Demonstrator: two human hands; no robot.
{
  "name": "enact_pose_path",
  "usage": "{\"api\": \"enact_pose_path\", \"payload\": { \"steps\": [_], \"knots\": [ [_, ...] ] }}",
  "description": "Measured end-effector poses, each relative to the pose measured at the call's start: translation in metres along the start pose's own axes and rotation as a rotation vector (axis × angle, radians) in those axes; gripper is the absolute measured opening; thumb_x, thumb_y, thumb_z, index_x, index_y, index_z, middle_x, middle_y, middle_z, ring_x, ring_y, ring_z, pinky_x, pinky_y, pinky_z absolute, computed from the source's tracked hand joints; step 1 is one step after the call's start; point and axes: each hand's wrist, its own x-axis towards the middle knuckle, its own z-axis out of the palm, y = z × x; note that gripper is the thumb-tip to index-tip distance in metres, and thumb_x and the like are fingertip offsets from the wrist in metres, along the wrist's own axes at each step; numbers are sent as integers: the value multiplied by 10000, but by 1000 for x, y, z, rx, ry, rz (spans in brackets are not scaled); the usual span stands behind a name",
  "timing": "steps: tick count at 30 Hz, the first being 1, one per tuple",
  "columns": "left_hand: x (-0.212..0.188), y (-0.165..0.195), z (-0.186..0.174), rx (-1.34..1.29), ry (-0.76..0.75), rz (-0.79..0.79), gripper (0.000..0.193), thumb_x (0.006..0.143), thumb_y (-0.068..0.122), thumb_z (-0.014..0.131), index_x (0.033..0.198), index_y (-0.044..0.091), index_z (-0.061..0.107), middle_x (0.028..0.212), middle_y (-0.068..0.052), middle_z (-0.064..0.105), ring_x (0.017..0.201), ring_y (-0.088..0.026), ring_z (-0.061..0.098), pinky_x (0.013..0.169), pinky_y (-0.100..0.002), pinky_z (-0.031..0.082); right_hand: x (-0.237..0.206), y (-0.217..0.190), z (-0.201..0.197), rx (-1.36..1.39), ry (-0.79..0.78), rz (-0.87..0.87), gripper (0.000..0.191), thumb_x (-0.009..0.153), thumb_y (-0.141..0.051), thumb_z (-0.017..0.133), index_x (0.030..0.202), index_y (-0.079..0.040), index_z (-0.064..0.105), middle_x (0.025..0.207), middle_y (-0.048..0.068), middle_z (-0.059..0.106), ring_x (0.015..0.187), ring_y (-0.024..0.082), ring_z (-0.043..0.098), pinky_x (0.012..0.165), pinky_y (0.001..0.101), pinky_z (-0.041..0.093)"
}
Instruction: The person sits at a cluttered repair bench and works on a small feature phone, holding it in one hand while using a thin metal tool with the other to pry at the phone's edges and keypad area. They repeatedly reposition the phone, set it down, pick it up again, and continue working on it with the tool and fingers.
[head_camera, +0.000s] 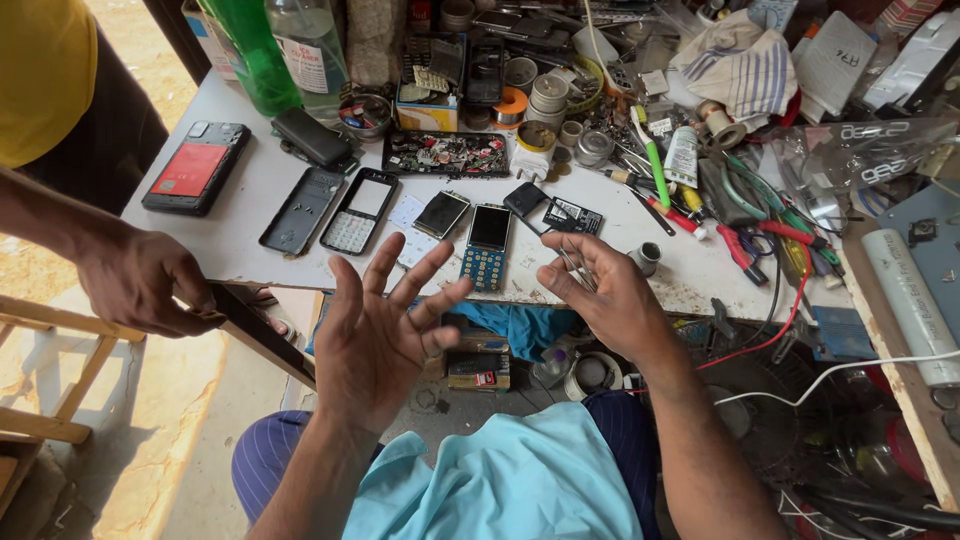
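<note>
Your right hand pinches thin metal tweezers between thumb and curled fingers; the tips point up and away from you, long axis nearly in line with your forearm. They hover over the near edge of the white table, not touching it.

Just left of that hand, past the fingertips, lies a keypad phone with a blue keypad. It lies flat, long axis running away from you, screen at the far end, bottom end close to the table's near edge. A small dark screen part sits beside it, tilted.

Your left hand is open, palm up, fingers spread, holding nothing. It hangs in free air before the table edge, with room on both sides.

Farther left of it: a keypad frame and a dark back cover, both lying lengthwise away from you. A black smartphone with a red panel rests near the far-left corner.

Another person's hand grips the table's left edge.

Right of your tweezers hand: pliers, wires and a green toothbrush crowd the surface; little open room there.
</note>
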Motion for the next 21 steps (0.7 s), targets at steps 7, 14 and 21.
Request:
{"api": "enact_pose_path", "payload": {
  "steps": [7,14,21],
  "knots": [
    [22,-19,4,899,38,190,879,985,661,403,1616,71,240,1605,-218,390,1396,-328,502,1064,-448,487,37,18,14,-346,-16,241,394,943,-395,691,1089,-33,748,798,38,760,744,70,698,694,285,562],
    [31,-28,6,1331,115,142,907,906,632,555,1568,69,291,1437,-267,554,1234,-369,603,1003,-477,511,55,14,21,-487,34,284,462,924,-499,693,970,-46,776,764,113,752,705,174,697,678,366,550],
    [49,-30,0,1253,71,139,790,943,451,633,1556,82,297,1274,-270,661,1027,-326,756,891,-448,582,57,6,29,-563,67,357,525,816,-578,750,978,-82,800,858,143,791,814,249,782,754,389,589]
  ]
}}
